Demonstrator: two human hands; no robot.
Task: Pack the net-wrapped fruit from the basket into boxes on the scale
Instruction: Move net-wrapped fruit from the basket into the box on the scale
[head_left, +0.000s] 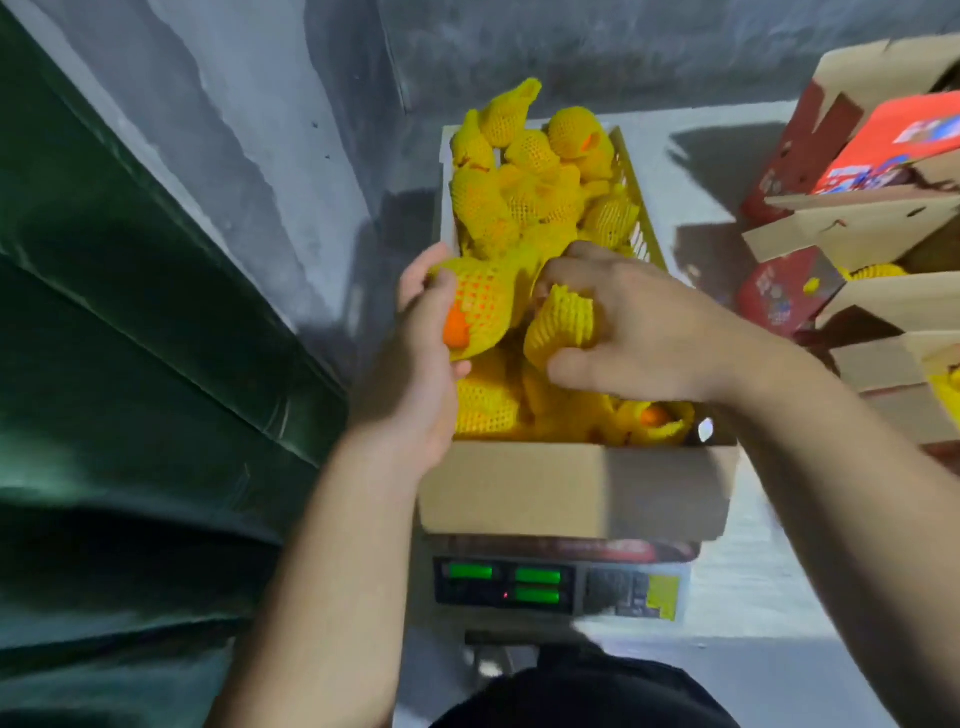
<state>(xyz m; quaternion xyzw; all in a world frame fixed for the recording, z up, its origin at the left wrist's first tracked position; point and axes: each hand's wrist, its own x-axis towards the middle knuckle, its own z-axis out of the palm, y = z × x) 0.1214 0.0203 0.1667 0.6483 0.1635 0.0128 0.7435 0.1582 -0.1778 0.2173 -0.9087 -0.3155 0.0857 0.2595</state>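
Centrally, a net-wrapped orange (475, 312) is gripped in the left hand (415, 364), whose fingers are curled round its yellow foam net, with bare orange peel exposed at the lower end. A 2nd netted fruit (561, 325) is clasped by the right hand (634, 332), the thumb pressed beneath it and the fingers spread over its top. Both fruits are held just above the open cardboard box (571, 488), which is already largely filled with more yellow-netted fruit (488, 405). The box is seated on an electronic scale (561, 587), where 3 green displays are lit, though the figures are too blurred to be read. Beyond the box, and touching its far end, a yellow plastic basket (636, 208) is heaped with further netted fruit (519, 182). At the right, several red-printed cardboard boxes (841, 218) are stacked with flaps open, and netted fruit is seen inside 1 of them. A dark green covering (104, 312) is spread along the left side, and a grey concrete wall (260, 104) is seen behind.
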